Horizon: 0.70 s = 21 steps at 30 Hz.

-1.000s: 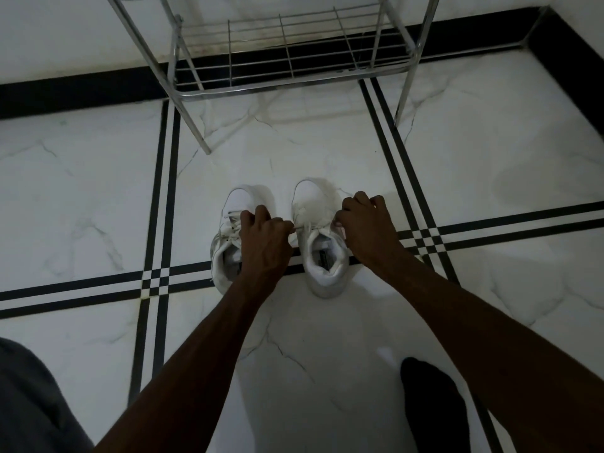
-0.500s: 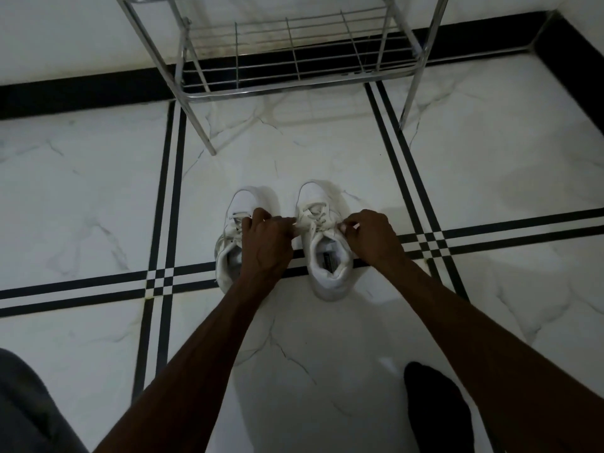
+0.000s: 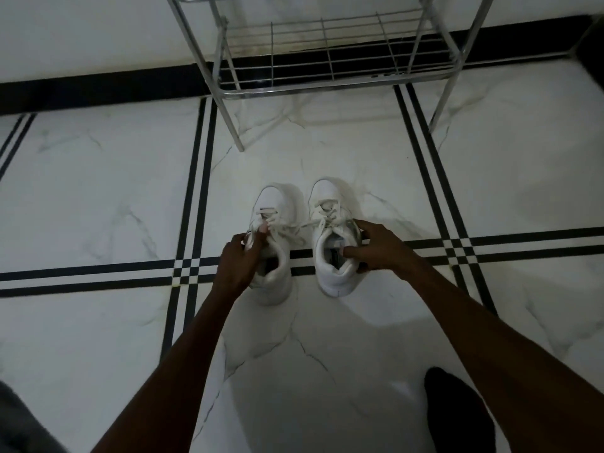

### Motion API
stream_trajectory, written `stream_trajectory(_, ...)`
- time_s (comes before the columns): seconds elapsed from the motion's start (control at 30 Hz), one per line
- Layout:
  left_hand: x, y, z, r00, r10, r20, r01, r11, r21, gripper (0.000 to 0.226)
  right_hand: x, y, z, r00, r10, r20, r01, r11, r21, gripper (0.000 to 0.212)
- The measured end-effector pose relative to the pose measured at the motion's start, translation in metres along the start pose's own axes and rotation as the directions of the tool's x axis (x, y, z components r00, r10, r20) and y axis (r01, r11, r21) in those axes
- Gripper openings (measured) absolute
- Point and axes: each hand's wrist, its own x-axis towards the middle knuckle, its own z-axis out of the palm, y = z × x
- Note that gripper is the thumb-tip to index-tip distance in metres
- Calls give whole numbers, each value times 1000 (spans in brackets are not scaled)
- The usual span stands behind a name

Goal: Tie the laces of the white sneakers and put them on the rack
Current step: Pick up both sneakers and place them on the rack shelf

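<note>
Our left hand [image 3: 240, 261] grips the left sneaker [image 3: 273, 240] at its collar, fingers closed over the outer edge and the thumb up by the laces [image 3: 287, 227]. Our right hand [image 3: 376, 248] clamps the right sneaker [image 3: 333, 237] from its 3 o'clock side, thumb hooked into the opening and fingers wrapped around the outer wall. Both shoes are plain white, low-cut, with rounded smooth toes pointing to 12 o'clock and dark insoles showing inside. They stand upright, just beside each other, on the white marble floor [image 3: 98, 207], straddling a black double stripe. The right shoe's laces look drawn together over the tongue; a loose white lace strand runs across the gap from one shoe to the other. At 12 o'clock, well apart from the shoes, stands the chrome wire rack [image 3: 327, 53] against the wall. At 5 o'clock a dark sock-clad foot [image 3: 457, 413] rests on the floor.
</note>
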Motion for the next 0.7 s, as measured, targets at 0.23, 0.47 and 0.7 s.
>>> stream_trajectory(0.23,-7,-4,2,969,-22,244,68,982,-177,51,6,-1,25,981,-110,-162,75,975,-211,41)
stream_trajectory(0.47,-7,-6,13,993,43,110,-27,989,-144,60,6,2,24,970,-128,-206,92,980,-178,39)
stream_trajectory(0.7,-3,5,30,994,98,45,-93,990,-110,58,12,7,0,952,-154,-266,118,982,-147,45)
